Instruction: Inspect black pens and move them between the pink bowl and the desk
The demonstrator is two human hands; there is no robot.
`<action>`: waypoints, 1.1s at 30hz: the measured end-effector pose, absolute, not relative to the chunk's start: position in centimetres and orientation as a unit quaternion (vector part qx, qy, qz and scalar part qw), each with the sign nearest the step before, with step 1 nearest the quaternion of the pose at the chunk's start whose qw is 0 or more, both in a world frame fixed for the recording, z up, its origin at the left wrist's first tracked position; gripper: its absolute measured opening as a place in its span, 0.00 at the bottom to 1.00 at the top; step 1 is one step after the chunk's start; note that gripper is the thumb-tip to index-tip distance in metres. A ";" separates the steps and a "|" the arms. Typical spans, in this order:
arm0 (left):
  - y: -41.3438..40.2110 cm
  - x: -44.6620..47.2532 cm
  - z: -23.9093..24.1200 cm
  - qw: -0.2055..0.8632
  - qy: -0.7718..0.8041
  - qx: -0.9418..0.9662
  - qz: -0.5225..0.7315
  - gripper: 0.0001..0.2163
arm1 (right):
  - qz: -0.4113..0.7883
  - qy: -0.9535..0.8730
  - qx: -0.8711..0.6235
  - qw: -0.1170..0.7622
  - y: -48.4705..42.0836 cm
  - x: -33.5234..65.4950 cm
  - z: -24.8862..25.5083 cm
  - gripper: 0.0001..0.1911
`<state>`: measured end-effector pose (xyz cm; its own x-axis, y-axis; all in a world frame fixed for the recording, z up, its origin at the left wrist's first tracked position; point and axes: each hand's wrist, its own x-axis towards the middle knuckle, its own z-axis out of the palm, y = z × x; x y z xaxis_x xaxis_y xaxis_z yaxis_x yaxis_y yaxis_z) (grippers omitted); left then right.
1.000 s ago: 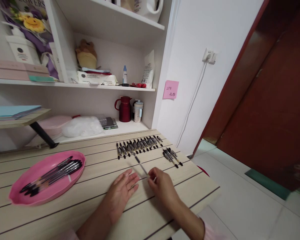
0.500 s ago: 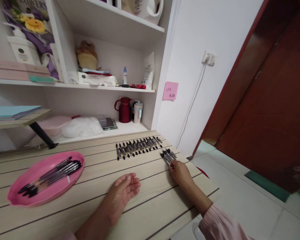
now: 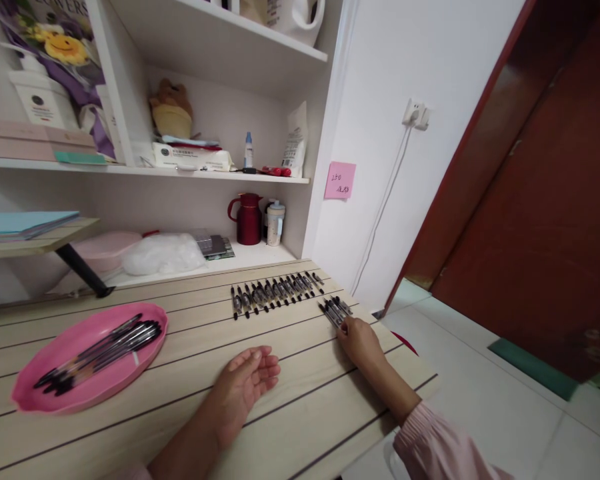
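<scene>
My right hand (image 3: 359, 340) is at the table's right side, its fingers pinched at the near end of a pen in a small group of black-capped pens (image 3: 334, 311). The fingers cover the pens' lower ends. Resting on the table's middle, my left hand (image 3: 245, 387) is loosely open, palm turned sideways, holding nothing. Beyond both hands, a long row of similar pens (image 3: 277, 293) lies side by side. To the left, a pink leaf-shaped tray (image 3: 25, 393) holds several more pens (image 3: 110, 350).
Behind the table (image 3: 195, 427) stands a white shelf (image 3: 220, 175) with a red jug (image 3: 249, 220), a cup (image 3: 275, 223) and a plastic bag (image 3: 165, 255). A small raised stand (image 3: 83, 233) is at the left. The wall carries a pink note (image 3: 340, 180).
The view has shifted very slightly. Both hands keep nearly the same place, and the pens show no clear movement.
</scene>
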<state>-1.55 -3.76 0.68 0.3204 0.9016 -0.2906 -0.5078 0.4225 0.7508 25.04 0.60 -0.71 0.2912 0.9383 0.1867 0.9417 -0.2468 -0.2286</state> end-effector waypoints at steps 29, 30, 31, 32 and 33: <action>-4.2 -1.9 0.6 0.760 0.334 0.329 0.451 0.11 | -0.013 -0.573 -0.805 0.153 -3.2 23.8 0.5 0.11; -4.2 -1.9 0.6 0.758 0.334 0.333 0.450 0.11 | -0.014 -0.573 -0.805 0.152 -3.3 23.8 0.5 0.10; -4.2 -1.9 0.6 0.755 0.336 0.340 0.448 0.11 | -0.013 -0.575 -0.804 0.151 -3.5 23.7 0.4 0.10; -4.2 -1.9 0.6 0.751 0.338 0.349 0.446 0.11 | -0.010 -0.579 -0.801 0.152 -3.8 23.5 0.2 0.10; -4.1 -1.9 0.6 0.745 0.342 0.360 0.445 0.11 | -0.006 -0.586 -0.796 0.154 -4.1 23.1 0.0 0.10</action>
<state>-1.92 -4.07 0.58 0.3707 0.9092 -0.1895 -0.4170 0.3452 0.8408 23.08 -4.12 0.05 0.3141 0.9299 0.1912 0.9339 -0.2665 -0.2382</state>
